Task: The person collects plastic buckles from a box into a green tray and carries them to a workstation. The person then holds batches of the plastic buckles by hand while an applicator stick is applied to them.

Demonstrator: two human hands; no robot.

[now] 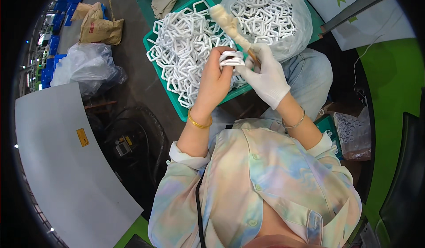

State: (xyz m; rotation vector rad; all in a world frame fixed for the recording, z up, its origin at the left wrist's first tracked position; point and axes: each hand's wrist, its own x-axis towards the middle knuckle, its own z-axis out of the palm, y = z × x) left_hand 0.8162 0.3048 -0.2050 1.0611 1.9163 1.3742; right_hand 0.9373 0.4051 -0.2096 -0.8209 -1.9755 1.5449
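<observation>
My bare left hand (214,80) is closed on a small stack of white plastic frames (231,62), held above the near edge of the green crate (173,101). On my right hand (268,77) is a white knit glove; its fingers are closed round a stick-like tool (230,28) wrapped in cream cloth or tape, its wrapped end slanting up and left. A brown part of the tool shows beside the gloved fingers, close to the frames; its tip is hidden. Loose white angular frames (181,49) are heaped in the crate.
A clear plastic bag (303,24) of similar frames stands right of the crate. A crumpled grey cloth (163,3) lies at its far side. Left are a brown paper sack (101,31), plastic bags (90,64) and a grey panel (66,159). A small green bin (328,130) stands at right.
</observation>
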